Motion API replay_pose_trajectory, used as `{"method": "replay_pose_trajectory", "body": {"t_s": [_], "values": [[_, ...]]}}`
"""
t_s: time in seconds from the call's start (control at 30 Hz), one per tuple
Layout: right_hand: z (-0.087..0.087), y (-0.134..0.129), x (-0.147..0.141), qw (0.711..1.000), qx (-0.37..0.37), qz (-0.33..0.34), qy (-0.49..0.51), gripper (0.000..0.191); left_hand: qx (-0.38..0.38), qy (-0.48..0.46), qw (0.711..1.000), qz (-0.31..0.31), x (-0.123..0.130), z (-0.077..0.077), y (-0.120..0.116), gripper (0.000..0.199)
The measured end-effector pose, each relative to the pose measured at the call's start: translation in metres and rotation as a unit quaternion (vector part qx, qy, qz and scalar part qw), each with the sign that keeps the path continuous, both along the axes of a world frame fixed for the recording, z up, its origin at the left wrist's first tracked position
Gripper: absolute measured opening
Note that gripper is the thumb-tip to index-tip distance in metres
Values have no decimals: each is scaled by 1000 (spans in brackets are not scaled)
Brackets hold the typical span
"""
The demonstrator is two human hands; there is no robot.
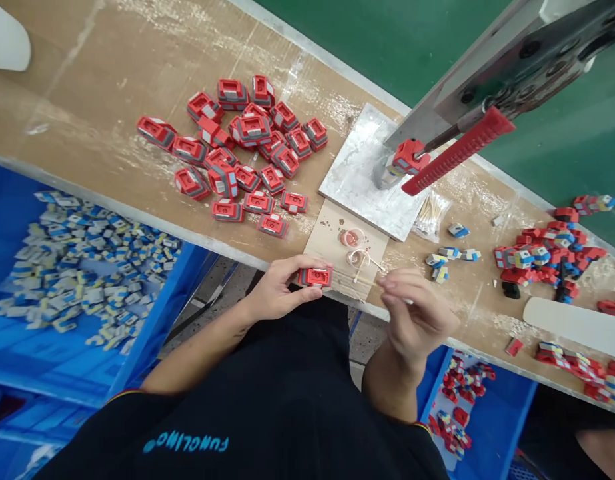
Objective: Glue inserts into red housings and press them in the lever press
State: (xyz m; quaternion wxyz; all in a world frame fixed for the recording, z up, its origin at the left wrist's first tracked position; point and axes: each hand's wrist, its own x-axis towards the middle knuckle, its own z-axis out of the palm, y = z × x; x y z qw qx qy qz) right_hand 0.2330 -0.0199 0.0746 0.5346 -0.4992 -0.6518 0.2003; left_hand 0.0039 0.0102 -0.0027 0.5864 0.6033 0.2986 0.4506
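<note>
My left hand (277, 291) grips a red toy vehicle part (316, 277) between thumb and fingers, its hollow side facing up, at the table's front edge. My right hand (420, 310) is pinched closed to the right of it, with the white end of what looks like a cotton swab (408, 301) showing at the fingers. Between the hands lies a piece of cardboard (332, 230). On it stand a small cup of reddish liquid (352, 237) and another small clear cup (358, 258) with swab sticks across it.
Several red-and-grey parts (252, 130) are heaped at left. A lever press (457, 153) rises from a metal plate (360, 173), near a bag of swabs (431, 212). Blue bins (152, 347) sit below the table; more red parts (552, 250) lie at right. Another person's arm (602, 447) shows lower right.
</note>
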Motion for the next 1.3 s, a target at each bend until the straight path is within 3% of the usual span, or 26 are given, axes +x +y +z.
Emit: {"method": "replay_pose_trajectory", "body": {"t_s": [0.13,0.27,0.9,1.3], "values": [[-1,-1,-25,997,-12,58,58,16,41,-1,999,-8,4,3,0,34],[-5,3,-34,995,-33,66,74,18,67,-1,997,-24,6,8,2,34],[-1,2,-28,990,-41,114,68,15,131,24,991,-22,2,21,5,32],[8,-1,-16,991,-34,126,10,24,183,73,980,-32,-5,27,7,33]]}}
